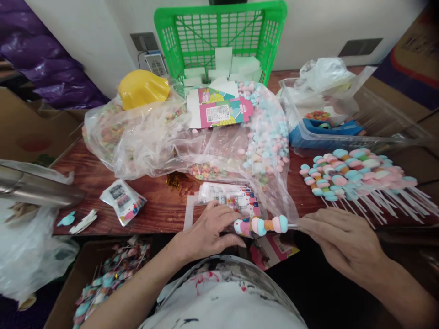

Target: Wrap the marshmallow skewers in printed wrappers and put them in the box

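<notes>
My right hand (343, 237) is closed on the white stick of a marshmallow candy skewer (269, 225), which lies level with its pink, blue and orange pieces pointing left. My left hand (212, 230) lies at the table's front edge, fingers stretched over a stack of printed plastic bags (226, 194), thumb apart. Between that thumb and fingers shows a printed bag edge (240, 227), meeting the skewer's left end; whether the tip is inside it I cannot tell. Many finished-looking skewers (356, 173) are heaped on the right.
Clear bags of candy (144, 141) and marshmallows (267, 132) cover the middle, with flat printed cartons (219, 109) on top. Behind stands a green crate (219, 36); a clear plastic bin (343, 137) is at right. Below left, a cardboard box (65, 283) holds wrapped skewers.
</notes>
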Tool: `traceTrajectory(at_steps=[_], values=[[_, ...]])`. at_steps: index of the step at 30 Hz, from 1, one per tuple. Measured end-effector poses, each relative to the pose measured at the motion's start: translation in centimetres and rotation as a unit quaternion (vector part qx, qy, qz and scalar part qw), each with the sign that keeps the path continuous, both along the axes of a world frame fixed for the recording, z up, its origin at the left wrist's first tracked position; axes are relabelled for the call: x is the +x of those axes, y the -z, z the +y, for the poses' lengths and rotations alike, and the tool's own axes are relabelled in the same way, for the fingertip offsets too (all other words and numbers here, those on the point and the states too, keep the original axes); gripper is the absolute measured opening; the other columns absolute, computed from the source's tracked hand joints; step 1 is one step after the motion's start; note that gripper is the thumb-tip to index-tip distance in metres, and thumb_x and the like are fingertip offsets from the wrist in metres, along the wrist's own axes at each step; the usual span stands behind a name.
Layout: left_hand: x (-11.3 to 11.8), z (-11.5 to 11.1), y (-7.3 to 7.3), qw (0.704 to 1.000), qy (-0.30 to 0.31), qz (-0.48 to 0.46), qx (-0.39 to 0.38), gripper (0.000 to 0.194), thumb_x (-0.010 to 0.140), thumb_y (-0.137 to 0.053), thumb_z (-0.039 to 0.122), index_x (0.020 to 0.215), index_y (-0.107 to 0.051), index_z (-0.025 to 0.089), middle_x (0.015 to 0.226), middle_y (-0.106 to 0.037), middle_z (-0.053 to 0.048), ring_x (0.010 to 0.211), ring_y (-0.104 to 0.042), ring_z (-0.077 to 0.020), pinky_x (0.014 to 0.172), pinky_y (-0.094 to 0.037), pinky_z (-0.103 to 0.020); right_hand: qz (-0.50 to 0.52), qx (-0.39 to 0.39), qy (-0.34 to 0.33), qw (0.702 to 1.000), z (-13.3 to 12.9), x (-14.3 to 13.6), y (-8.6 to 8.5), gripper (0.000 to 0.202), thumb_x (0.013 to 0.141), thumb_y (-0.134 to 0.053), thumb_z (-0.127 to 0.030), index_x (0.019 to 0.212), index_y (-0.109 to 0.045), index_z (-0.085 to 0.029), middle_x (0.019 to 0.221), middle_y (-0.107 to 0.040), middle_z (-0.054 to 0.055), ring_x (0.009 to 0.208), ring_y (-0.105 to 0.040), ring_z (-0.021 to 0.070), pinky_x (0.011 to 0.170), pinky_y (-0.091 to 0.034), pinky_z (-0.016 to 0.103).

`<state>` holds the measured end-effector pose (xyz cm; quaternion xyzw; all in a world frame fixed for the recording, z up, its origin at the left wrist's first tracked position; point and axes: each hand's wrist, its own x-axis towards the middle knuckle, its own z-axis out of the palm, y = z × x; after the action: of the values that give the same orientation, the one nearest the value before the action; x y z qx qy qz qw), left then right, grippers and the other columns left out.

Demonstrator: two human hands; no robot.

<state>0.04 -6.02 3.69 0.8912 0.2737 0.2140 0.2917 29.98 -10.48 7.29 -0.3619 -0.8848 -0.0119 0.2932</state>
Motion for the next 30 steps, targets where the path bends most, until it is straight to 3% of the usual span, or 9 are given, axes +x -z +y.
traceTrajectory(at_steps=[5,10,18,22,26,30], values=[[1.0,-0.2,0.1,0.993,0.017,-0.031,-0.108,0.03,0.084,-0.064,0.041,0.094,-0.063,0.013,0.085,-0.064,-0.004,0.077,-0.057,-0.0141,0.072,-0.041,-0.022,-0.006,0.012,-0.015,1.0,0.3,-0.8,0.1,0.029,0.083,-0.047,-0.001,0.104,-0.06,-0.016,0.088,-0.069,0.005,0.076,-0.062,0.015,0.07,-0.047,0.03],[1.4,-0.3,0.1,0.98,0.009,-0.069,-0.186,0.029,0.082,-0.065,0.041,0.085,-0.063,0.012,0.079,-0.06,0.0,0.072,-0.054,-0.0114,0.068,-0.041,-0.019,-0.028,-0.007,-0.047,0.998,1.0,-2.0,-0.8,0.031,0.083,-0.039,0.0,0.101,-0.058,-0.017,0.083,-0.067,0.004,0.067,-0.059,0.0121,0.064,-0.044,0.027],[1.2,-1.0,0.8,0.983,0.009,-0.029,-0.181,0.028,0.078,-0.07,0.039,0.091,-0.063,0.015,0.082,-0.061,-0.001,0.077,-0.055,-0.0133,0.071,-0.04,-0.02,-0.046,-0.055,-0.076,0.995,1.8,-2.6,-1.3,0.027,0.084,-0.042,-0.001,0.098,-0.058,-0.017,0.077,-0.063,0.002,0.067,-0.054,0.0135,0.062,-0.037,0.028],[1.2,-1.7,1.1,0.973,-0.032,-0.03,-0.227,0.029,0.075,-0.073,0.04,0.082,-0.063,0.015,0.073,-0.057,0.003,0.069,-0.051,-0.0104,0.064,-0.037,-0.018,-0.079,-0.029,-0.071,0.994,1.4,-3.3,-1.5,0.024,0.086,-0.041,-0.006,0.096,-0.06,-0.017,0.072,-0.062,0.002,0.064,-0.052,0.0144,0.062,-0.036,0.03],[0.6,-2.2,1.1,0.96,-0.081,-0.013,-0.266,0.03,0.072,-0.075,0.04,0.081,-0.062,0.014,0.069,-0.053,0.005,0.065,-0.046,-0.0093,0.06,-0.033,-0.018,-0.077,0.003,-0.06,0.995,1.0,-3.3,-1.5,0.026,0.084,-0.043,-0.004,0.101,-0.06,-0.016,0.083,-0.067,0.005,0.072,-0.055,0.0157,0.066,-0.037,0.031],[-0.2,-2.6,1.1,0.951,-0.039,-0.003,-0.306,0.029,0.068,-0.078,0.036,0.072,-0.059,0.014,0.065,-0.044,0.006,0.063,-0.038,-0.0079,0.057,-0.03,-0.018,-0.078,0.047,-0.065,0.994,1.1,-4.0,-1.5,0.024,0.084,-0.049,-0.005,0.101,-0.06,-0.016,0.086,-0.068,0.004,0.078,-0.054,0.0181,0.07,-0.038,0.034]])
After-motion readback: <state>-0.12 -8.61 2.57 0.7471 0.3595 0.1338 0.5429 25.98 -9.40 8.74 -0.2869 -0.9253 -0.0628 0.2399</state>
